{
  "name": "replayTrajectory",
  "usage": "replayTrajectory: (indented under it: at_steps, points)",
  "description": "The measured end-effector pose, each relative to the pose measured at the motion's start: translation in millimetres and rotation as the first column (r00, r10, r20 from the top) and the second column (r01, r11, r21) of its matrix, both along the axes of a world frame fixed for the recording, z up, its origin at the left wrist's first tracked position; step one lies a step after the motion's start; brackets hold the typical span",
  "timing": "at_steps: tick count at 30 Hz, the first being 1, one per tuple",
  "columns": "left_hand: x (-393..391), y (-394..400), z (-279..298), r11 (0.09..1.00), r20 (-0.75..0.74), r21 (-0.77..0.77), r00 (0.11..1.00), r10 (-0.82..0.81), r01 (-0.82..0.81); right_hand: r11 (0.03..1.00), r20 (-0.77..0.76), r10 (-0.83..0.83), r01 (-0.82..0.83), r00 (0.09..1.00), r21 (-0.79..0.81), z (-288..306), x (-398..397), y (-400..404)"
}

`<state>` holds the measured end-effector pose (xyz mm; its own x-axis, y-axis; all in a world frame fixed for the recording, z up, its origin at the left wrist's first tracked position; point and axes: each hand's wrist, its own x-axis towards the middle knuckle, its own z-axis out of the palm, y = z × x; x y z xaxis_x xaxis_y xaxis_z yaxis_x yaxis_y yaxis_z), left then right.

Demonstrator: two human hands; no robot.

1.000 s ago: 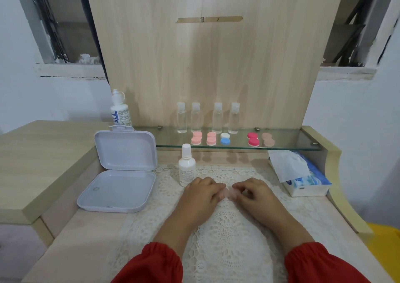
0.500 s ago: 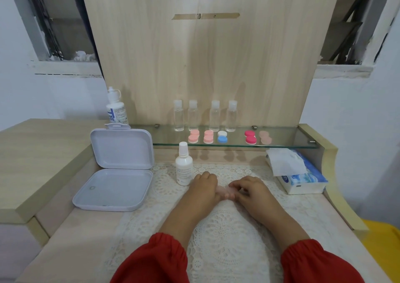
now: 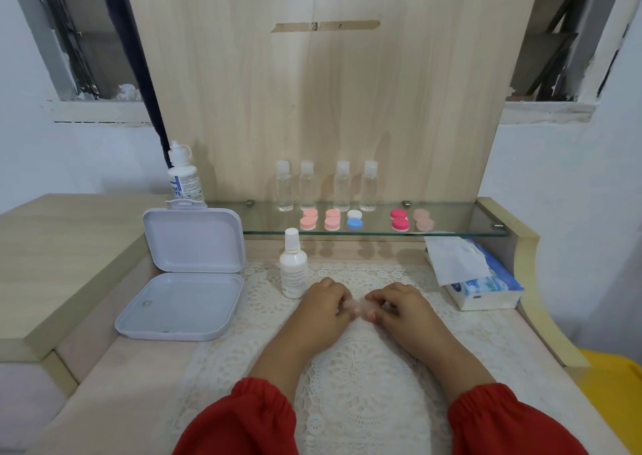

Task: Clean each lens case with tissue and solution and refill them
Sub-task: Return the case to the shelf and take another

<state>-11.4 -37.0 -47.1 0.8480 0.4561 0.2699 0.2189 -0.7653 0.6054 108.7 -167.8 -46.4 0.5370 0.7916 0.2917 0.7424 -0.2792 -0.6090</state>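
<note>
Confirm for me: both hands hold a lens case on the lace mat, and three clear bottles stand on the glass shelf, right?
Not quite. The head view shows four clear bottles on the glass shelf, not three. The left hand and right hand do hold a lens case on the lace mat.

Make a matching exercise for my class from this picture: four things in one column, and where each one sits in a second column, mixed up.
Things
1. tissue pack
2. white box
3. blue and white lens case
4. white spray bottle

Places
A. on the glass shelf, between the pink cases
B. at the right edge of the lace mat
C. open, left of the mat
D. upright, just beyond the left hand

Pairs: 1-B, 2-C, 3-A, 4-D
</note>
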Motion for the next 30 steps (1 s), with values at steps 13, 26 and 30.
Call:
replayTrajectory:
  at_steps: [13,26,30]
  points:
    - [-0.9,-1.4,-0.3,1.000,-0.006,0.028,1.000,0.011,-0.011,1.000,-0.007,0.008,-0.008,1.000,-0.005,0.1,0.2,0.3]
    - [-4.6,0.7,1.1,0.997,0.030,-0.071,0.999,-0.035,0.037,1.000,-0.013,0.009,-0.009,1.000,0.008,-1.5,1.0,-0.1]
    - [-2.0,-3.8,0.8,0.999,0.029,-0.030,0.999,0.045,-0.044,1.000,-0.007,0.016,-0.016,1.000,0.005,-1.5,0.9,-0.2]
